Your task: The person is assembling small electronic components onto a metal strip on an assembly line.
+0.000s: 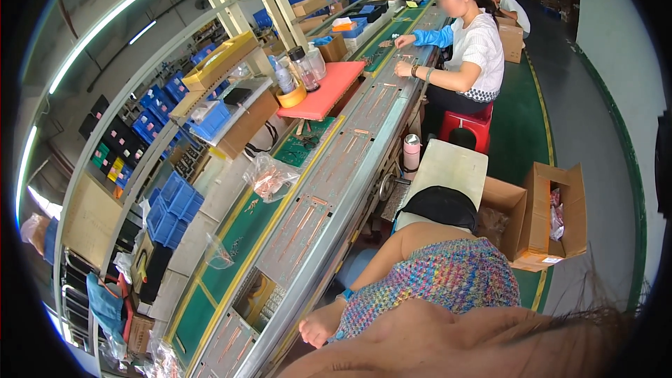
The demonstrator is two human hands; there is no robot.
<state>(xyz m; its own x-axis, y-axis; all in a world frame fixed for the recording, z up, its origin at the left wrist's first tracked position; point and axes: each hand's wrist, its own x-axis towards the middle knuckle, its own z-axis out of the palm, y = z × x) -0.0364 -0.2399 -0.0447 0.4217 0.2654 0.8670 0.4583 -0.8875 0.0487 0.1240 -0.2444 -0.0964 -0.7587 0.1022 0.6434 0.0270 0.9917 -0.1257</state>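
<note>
My right hand (319, 326) hangs beside the near edge of a long metal-railed work line, its fingers curled in. Whatever the fingers may hold is hidden. A blue band circles the wrist, and a multicoloured knitted garment (434, 280) covers part of the arm. My left hand is out of view. Closest to the hand are a grey plate (227, 346) with copper-coloured strips and an opening (255, 301) showing yellow and metal parts. Further along the line lie more grey plates (297, 234) bearing long copper-coloured strips.
Clear plastic bags (270, 178) with copper-coloured pieces sit on the green strip. A red board (318, 91) holds bottles and tape. Blue bins (173, 208) stand at left. Open cartons (553, 217) and a pink bottle (411, 152) are at right. A co-worker (465, 49) sits further up the line.
</note>
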